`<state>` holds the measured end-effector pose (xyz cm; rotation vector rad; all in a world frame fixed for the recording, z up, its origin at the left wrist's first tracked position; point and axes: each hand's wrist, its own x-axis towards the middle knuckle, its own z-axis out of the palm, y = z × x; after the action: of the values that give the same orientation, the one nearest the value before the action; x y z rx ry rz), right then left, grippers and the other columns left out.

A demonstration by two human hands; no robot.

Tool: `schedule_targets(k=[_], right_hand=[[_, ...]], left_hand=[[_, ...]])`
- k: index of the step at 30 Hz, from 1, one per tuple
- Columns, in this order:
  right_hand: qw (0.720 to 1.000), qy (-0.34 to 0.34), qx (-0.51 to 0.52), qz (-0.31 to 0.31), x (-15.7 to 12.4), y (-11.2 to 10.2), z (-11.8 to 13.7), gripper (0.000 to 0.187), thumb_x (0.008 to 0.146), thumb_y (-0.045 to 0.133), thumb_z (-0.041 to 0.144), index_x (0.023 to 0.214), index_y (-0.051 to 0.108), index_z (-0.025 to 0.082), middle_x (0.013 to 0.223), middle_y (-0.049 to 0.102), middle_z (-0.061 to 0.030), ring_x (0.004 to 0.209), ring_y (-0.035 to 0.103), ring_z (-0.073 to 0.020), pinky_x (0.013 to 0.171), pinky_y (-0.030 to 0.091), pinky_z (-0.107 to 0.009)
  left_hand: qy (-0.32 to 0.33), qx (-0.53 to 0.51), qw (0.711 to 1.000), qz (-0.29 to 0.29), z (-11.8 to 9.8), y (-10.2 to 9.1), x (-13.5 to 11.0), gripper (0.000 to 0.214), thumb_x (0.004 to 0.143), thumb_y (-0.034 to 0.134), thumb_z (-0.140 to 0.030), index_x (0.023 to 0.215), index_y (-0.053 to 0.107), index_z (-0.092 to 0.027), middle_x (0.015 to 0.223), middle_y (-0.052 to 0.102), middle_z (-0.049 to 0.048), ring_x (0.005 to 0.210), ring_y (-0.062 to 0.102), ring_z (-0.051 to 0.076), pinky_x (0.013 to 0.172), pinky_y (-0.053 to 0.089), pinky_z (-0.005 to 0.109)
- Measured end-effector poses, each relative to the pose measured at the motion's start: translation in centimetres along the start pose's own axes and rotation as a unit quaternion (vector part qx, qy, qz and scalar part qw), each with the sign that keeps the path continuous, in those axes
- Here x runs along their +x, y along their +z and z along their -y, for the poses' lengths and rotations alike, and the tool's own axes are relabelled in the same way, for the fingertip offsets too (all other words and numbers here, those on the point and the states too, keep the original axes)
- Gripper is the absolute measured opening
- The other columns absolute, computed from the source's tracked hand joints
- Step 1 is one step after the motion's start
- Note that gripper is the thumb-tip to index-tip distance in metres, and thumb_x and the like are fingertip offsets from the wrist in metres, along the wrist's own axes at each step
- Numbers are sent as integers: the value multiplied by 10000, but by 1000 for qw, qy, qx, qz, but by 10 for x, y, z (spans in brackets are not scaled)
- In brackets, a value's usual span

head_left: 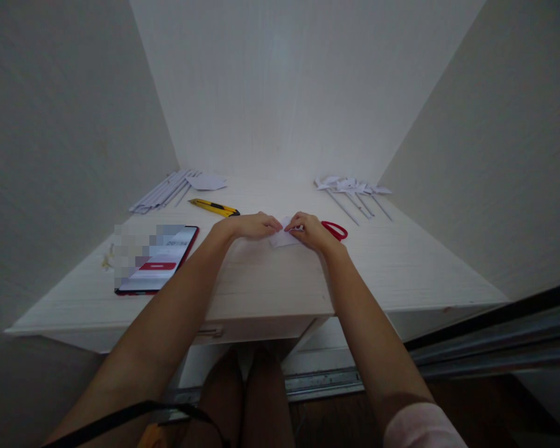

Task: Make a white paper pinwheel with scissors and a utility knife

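A small piece of white paper (282,238) lies on the white desk (261,286) in front of me. My left hand (254,225) pinches its left side with curled fingers. My right hand (310,230) pinches its right side, fingertips pressed down on the fold. Both hands meet over the paper at the desk's middle. Red-handled scissors (335,230) lie just behind my right hand, partly hidden by it.
A yellow utility knife (213,207) lies behind my left hand. A phone (161,258) with a lit screen rests at the left. White paper rolls (163,191) lie at the back left, finished paper pinwheels on sticks (354,193) at the back right. Walls close in on three sides.
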<state>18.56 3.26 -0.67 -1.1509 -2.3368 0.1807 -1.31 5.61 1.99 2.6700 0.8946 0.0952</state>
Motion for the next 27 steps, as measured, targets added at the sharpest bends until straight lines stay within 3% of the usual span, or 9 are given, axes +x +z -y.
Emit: schedule_targets(k=[4,8,12,17,22,24,27], right_hand=[[1000,-9,-6,2,1,0,-1,190,743,557,112,824,704,202,835,608,-45,760,544,-123,736,419,-254],[1000,-14,-3,2,1,0,-1,186,744,557,109,821,704,193,824,609,-45,755,544,-122,731,419,-248],[1000,-14,8,-1,0,-1,0,171,745,559,108,800,703,181,818,609,-46,750,545,-120,726,421,-246],[1000,-11,25,0,1,-1,1,173,729,560,81,788,700,161,815,612,-56,752,548,-124,725,424,-251],[1000,-7,21,2,0,0,0,175,725,559,103,801,701,173,828,613,-55,767,550,-131,742,423,-260],[1000,10,12,-16,0,-2,-1,179,719,562,125,829,695,173,853,614,-58,780,551,-137,752,423,-267],[992,66,-20,-110,0,-9,-4,225,724,518,116,886,672,138,872,615,-78,761,552,-141,751,425,-270]], left_hand=[[-24,-75,997,-6,4,-1,1,370,840,368,-317,1057,600,-126,1059,636,72,927,566,132,812,390,203],[-33,-42,999,-11,3,0,1,392,847,351,-340,1079,599,-143,1012,649,71,860,575,145,780,402,229],[-32,4,999,-16,-2,0,0,366,841,351,-301,1079,602,-180,1000,652,50,901,548,166,843,377,282],[-51,36,998,2,-12,-2,-3,348,826,359,-296,1081,590,-243,1186,559,39,1077,434,225,928,323,405],[-61,63,996,26,-21,-3,-6,337,824,338,-291,1056,582,-291,1263,482,21,1142,342,290,884,307,566],[-68,68,995,32,-25,-3,-6,329,820,345,-278,1052,578,-292,1263,474,24,1149,339,286,884,304,571],[-88,71,993,35,-32,-2,-5,323,812,357,-258,1059,565,-254,1258,463,56,1144,358,275,892,306,555]])
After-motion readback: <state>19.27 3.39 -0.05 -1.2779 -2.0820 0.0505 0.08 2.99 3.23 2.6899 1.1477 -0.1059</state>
